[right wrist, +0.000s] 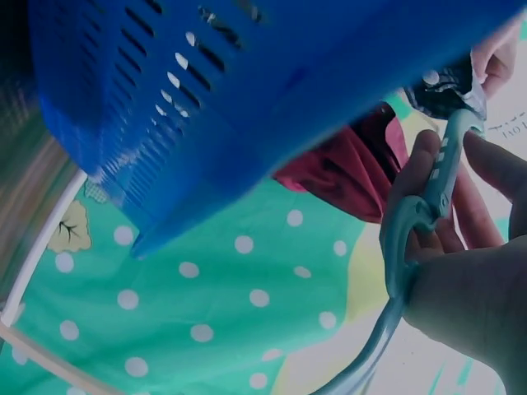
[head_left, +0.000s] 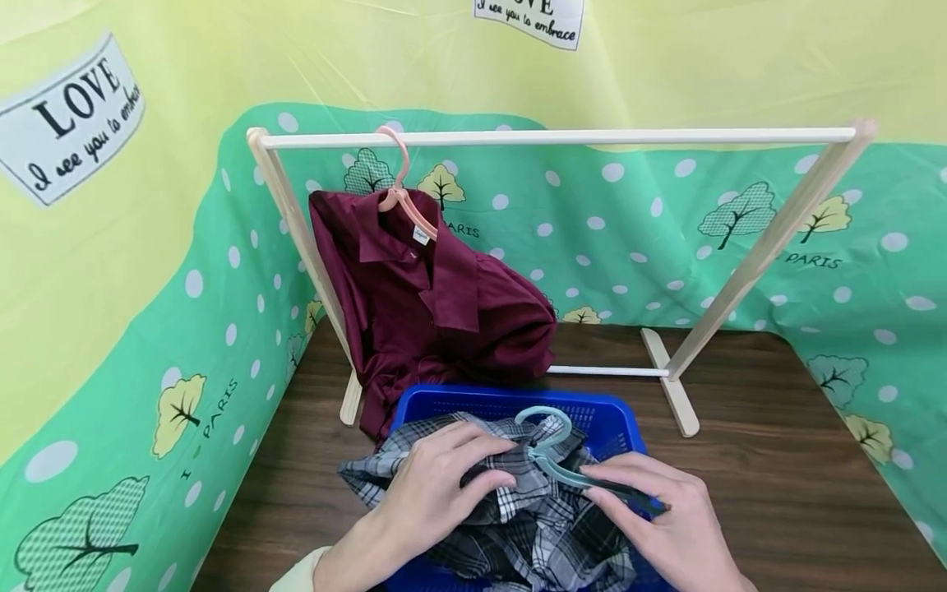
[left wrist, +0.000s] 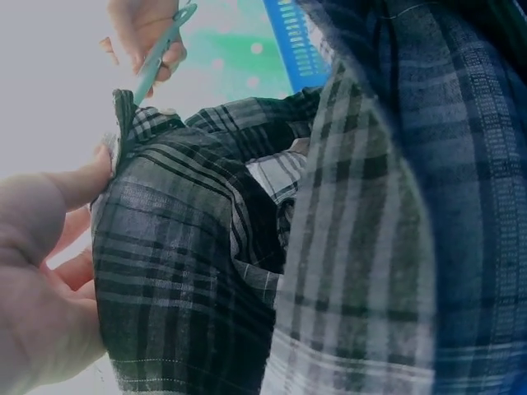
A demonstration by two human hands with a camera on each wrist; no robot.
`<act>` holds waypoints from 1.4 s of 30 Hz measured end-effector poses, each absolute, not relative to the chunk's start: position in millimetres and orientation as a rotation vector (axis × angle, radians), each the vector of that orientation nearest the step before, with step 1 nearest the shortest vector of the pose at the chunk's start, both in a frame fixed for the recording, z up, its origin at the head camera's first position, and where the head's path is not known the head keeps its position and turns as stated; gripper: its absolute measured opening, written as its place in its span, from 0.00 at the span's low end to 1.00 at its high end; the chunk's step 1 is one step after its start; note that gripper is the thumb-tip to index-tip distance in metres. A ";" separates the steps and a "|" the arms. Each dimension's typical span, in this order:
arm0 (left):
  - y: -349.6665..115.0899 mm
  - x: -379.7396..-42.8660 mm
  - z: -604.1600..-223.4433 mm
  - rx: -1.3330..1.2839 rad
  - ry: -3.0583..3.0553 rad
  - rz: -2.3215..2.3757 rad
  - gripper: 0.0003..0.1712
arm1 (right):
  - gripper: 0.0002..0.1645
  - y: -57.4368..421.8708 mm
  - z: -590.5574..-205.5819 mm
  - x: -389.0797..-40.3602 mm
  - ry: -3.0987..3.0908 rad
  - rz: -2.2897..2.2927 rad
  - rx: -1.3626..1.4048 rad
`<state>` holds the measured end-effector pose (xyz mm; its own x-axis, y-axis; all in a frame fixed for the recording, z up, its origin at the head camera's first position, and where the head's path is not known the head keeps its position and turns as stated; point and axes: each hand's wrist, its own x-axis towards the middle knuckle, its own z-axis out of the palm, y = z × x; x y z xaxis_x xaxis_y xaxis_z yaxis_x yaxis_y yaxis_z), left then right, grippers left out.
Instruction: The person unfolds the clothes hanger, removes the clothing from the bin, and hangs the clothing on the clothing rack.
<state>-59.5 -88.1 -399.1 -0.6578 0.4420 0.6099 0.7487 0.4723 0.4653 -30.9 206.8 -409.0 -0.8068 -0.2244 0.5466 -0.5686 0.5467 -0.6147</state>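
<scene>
A grey and black plaid shirt (head_left: 510, 547) lies bunched in a blue basket (head_left: 621, 423). My left hand (head_left: 436, 481) pinches the shirt near its collar; in the left wrist view the thumb presses on the edge of the plaid cloth (left wrist: 173, 247). A light teal hanger (head_left: 558, 473) sits at the shirt's neck, its hook standing up toward the rack. My right hand (head_left: 676, 510) holds one arm of this hanger between thumb and fingers. One end of the hanger (right wrist: 399, 255) reaches into the shirt, where cloth hides it.
Behind the basket stands a wooden clothes rack (head_left: 562, 138) with a white top bar. A maroon shirt (head_left: 459, 304) hangs at its left on a pink hanger (head_left: 400, 168), its hem beside the basket. Patterned cloth (head_left: 185, 329) surrounds the dark wooden table (head_left: 799, 493).
</scene>
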 end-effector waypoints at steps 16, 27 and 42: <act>-94.7 -61.7 -395.8 -0.994 -2.274 -1.098 0.16 | 0.27 231.5 -402.4 -41.4 -2.303 1.263 0.410; -99.5 -66.4 -391.4 -0.951 -2.254 -1.196 0.17 | 0.20 262.9 -421.3 -64.4 -2.170 1.535 0.097; -104.5 -68.2 -385.0 -0.862 -2.259 -1.255 0.19 | 0.22 254.7 -460.4 -72.0 -2.211 2.098 0.119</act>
<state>-68.2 -104.5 -385.0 -0.7227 0.3156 0.6150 0.6888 0.4023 0.6031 -72.0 254.7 -460.4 -0.9928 0.0062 0.1197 -0.1192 0.0526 -0.9915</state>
